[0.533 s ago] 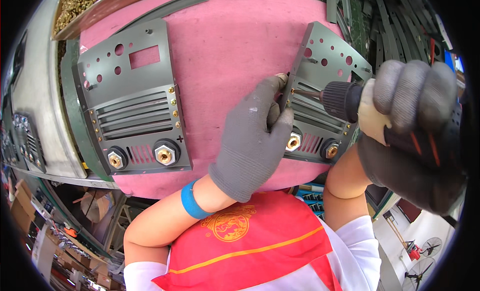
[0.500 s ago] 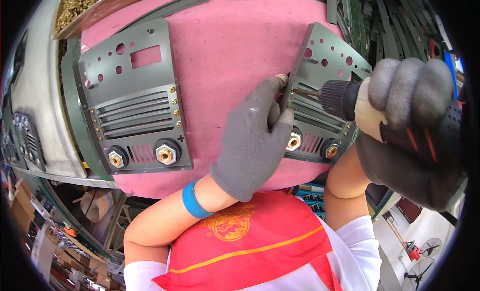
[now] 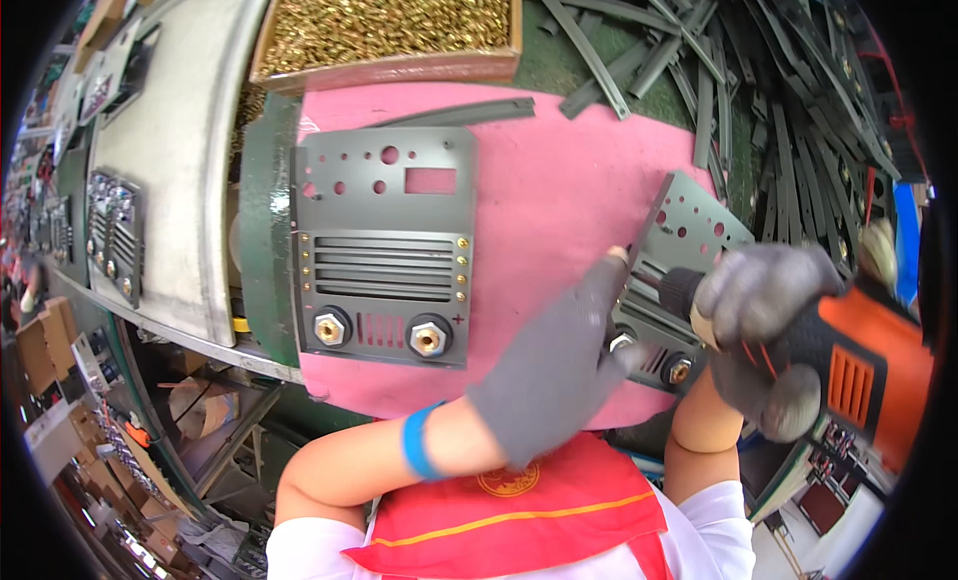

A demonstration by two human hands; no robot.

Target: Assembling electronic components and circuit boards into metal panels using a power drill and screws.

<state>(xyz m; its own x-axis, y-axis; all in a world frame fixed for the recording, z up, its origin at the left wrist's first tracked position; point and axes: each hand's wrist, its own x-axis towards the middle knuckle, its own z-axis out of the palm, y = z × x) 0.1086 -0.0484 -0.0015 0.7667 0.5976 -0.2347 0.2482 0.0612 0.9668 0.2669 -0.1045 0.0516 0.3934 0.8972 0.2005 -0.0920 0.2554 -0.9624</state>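
A grey metal front panel (image 3: 689, 221) with round holes, vent slots and two brass-centred sockets lies slanted at the right of the pink mat. My left hand (image 3: 549, 370), in a grey glove and slightly blurred, grips its left edge, with a bare fingertip at the rim and the thumb lower down. In my right hand (image 3: 763, 295), also gloved, is an orange and black power drill (image 3: 858, 370); its bit points left at that same edge, and the contact point is blurred. A similar panel (image 3: 389, 213) lies flat at the left, brass screws along both its sides.
Beyond the pink mat (image 3: 559, 161) stands a box (image 3: 389, 81) full of small brass parts. Grey metal strips (image 3: 798, 171) are heaped at the far right, and one strip (image 3: 459, 111) lies behind the left panel. More panels (image 3: 115, 231) stand on the pale bench at left.
The whole view has shifted, so the panels appear lower and further right, and the brass parts box and the drill's orange body show more. Both hands stay at the right panel.
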